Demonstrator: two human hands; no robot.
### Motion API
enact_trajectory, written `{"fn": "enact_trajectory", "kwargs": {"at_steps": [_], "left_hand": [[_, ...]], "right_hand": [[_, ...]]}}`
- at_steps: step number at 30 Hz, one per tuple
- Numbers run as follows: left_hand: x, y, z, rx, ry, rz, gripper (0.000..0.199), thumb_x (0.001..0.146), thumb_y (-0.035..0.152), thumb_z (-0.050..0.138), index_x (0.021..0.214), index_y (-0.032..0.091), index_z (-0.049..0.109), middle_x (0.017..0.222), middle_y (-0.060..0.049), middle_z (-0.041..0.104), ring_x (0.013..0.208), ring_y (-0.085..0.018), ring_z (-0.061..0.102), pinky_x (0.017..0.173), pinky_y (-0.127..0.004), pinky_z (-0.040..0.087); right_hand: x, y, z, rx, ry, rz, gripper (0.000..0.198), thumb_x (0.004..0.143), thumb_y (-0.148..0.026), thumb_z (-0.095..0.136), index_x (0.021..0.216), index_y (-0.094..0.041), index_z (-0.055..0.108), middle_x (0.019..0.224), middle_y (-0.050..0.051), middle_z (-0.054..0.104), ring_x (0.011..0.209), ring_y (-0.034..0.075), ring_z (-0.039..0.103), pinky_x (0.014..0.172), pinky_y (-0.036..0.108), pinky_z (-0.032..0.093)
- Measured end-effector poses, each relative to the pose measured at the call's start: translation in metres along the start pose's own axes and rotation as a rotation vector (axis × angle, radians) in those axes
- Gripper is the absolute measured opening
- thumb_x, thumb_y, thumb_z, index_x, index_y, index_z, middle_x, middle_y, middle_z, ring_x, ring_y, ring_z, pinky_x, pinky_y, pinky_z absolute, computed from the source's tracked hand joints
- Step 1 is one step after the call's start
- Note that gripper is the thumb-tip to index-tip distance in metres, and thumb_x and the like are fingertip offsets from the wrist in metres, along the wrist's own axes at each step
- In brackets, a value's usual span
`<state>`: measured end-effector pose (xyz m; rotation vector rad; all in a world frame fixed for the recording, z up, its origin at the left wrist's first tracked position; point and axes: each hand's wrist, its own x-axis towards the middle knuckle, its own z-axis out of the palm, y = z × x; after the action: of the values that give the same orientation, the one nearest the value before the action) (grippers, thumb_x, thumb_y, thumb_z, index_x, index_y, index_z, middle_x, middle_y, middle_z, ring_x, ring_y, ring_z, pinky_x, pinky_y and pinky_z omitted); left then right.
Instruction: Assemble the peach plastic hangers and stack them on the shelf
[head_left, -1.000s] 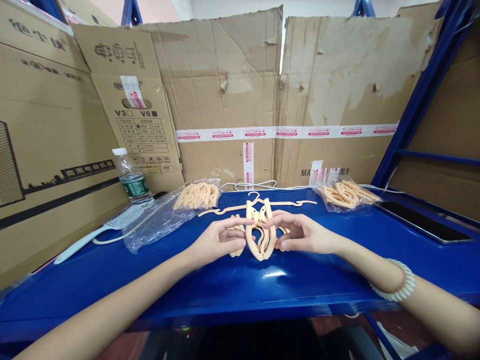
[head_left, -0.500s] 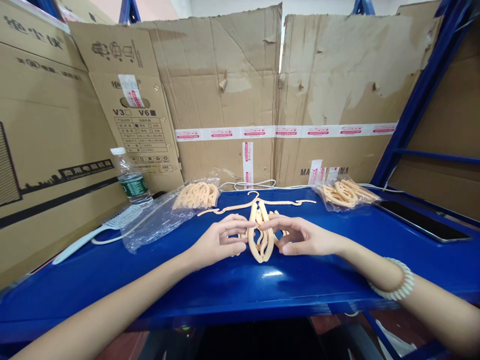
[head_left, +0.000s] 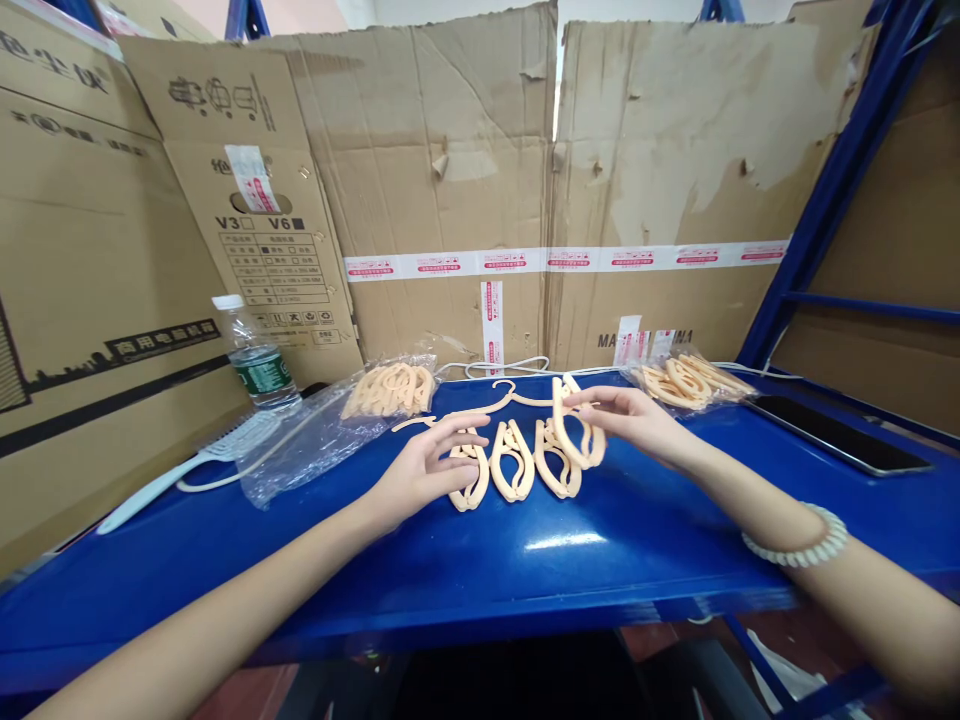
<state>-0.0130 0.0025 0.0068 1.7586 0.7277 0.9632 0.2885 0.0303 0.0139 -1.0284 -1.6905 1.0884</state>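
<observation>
There's your right hand (head_left: 628,418), grip clamped on a tilted folded hanger (head_left: 563,428), held high, probably to clear the row of three folded hangers (head_left: 529,466) on the blue surface (head_left: 480,590). Your left hand (head_left: 427,465) spreads, fingers and thumb apart, at the row's left end; an unfolded hanger (head_left: 484,408) crowds behind, bagged hangers (head_left: 394,390) beyond.

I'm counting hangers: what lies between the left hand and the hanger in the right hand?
In the head view, three folded hangers: the leftmost partly behind the left hand, the rightmost partly behind the held hanger.
</observation>
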Motion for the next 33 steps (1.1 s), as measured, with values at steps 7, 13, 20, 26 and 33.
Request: {"fn": "enact_trajectory", "kwargs": {"at_steps": [7, 13, 20, 26, 33], "left_hand": [[0.001, -0.001, -0.002, -0.010, 0.041, -0.043, 0.055, 0.076, 0.028, 0.069, 0.127, 0.020, 0.052, 0.125, -0.012, 0.056, 0.116, -0.026, 0.051, 0.088, -0.035, 0.048], [0.001, -0.003, -0.003, 0.010, 0.047, -0.031, 0.052, 0.075, 0.028, 0.069, 0.123, 0.020, 0.054, 0.119, -0.011, 0.058, 0.111, -0.025, 0.053, 0.082, -0.032, 0.049], [0.003, -0.003, -0.005, 0.072, 0.038, -0.033, 0.049, 0.075, 0.027, 0.067, 0.122, 0.018, 0.054, 0.112, -0.010, 0.062, 0.108, -0.024, 0.056, 0.086, -0.035, 0.049], [0.002, -0.006, -0.005, 0.371, 0.054, 0.095, 0.037, 0.081, 0.027, 0.060, 0.116, 0.019, 0.056, 0.121, -0.012, 0.057, 0.106, -0.023, 0.058, 0.087, -0.037, 0.051], [-0.007, -0.003, 0.003, 1.071, -0.179, 0.365, 0.040, 0.092, 0.034, 0.048, 0.131, 0.023, 0.050, 0.138, -0.011, 0.048, 0.129, -0.028, 0.041, 0.107, -0.047, 0.035]], "right_hand": [[0.003, 0.006, -0.021, -0.467, -0.052, 0.184, 0.033, 0.077, -0.044, 0.062, 0.090, -0.014, 0.063, 0.072, 0.003, 0.061, 0.046, 0.010, 0.050, 0.042, 0.024, 0.042], [-0.004, -0.001, -0.029, -0.731, -0.344, 0.063, 0.034, 0.079, -0.047, 0.058, 0.097, -0.018, 0.056, 0.087, 0.004, 0.058, 0.068, 0.015, 0.052, 0.058, 0.026, 0.042], [-0.007, -0.004, -0.036, -0.829, -0.504, 0.020, 0.036, 0.083, -0.047, 0.055, 0.105, -0.019, 0.051, 0.082, 0.001, 0.054, 0.073, 0.016, 0.049, 0.064, 0.027, 0.039], [-0.007, -0.003, -0.035, -0.832, -0.506, 0.028, 0.045, 0.080, -0.054, 0.059, 0.109, -0.020, 0.050, 0.081, 0.001, 0.055, 0.072, 0.016, 0.050, 0.062, 0.026, 0.038], [-0.010, -0.007, -0.033, -0.845, -0.496, 0.038, 0.051, 0.078, -0.058, 0.059, 0.111, -0.019, 0.051, 0.079, 0.002, 0.055, 0.070, 0.017, 0.051, 0.061, 0.026, 0.038]]}}
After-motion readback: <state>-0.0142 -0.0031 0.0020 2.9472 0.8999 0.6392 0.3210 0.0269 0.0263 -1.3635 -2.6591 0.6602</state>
